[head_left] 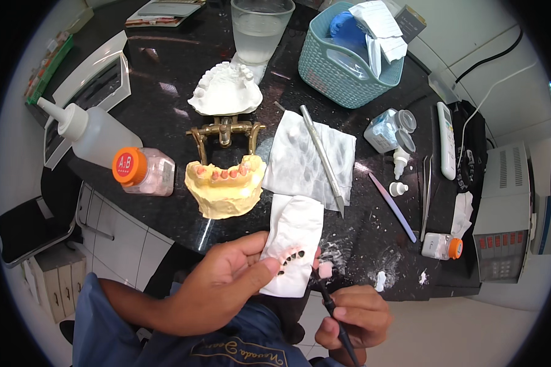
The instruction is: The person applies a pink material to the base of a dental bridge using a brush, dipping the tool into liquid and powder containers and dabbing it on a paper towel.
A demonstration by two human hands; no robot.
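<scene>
My left hand (226, 281) is closed around a folded white tissue (297, 220). On the tissue, by my thumb, lies a small curved dental piece (291, 258), pinkish with several dark hollows. My right hand (361, 315) grips a slim black-handled tool (343, 333). A small pale pink block (326, 270) shows at the tool's upper end; whether it is attached, I cannot tell. Beyond my left hand, a yellow dental cast (223, 189) with reddish tooth stumps sits before a brass articulator (225, 131), and a white dental cast (226, 90) stands behind.
A squeeze bottle (101, 131) and an orange-lidded jar (144, 171) stand left. A metal spatula knife (321, 156) rests on a white cloth (281, 165). Rightward are a purple-pink stick (393, 207), tweezers (427, 196) and small bottles. A cup (260, 30) and teal basket (349, 79) stand behind.
</scene>
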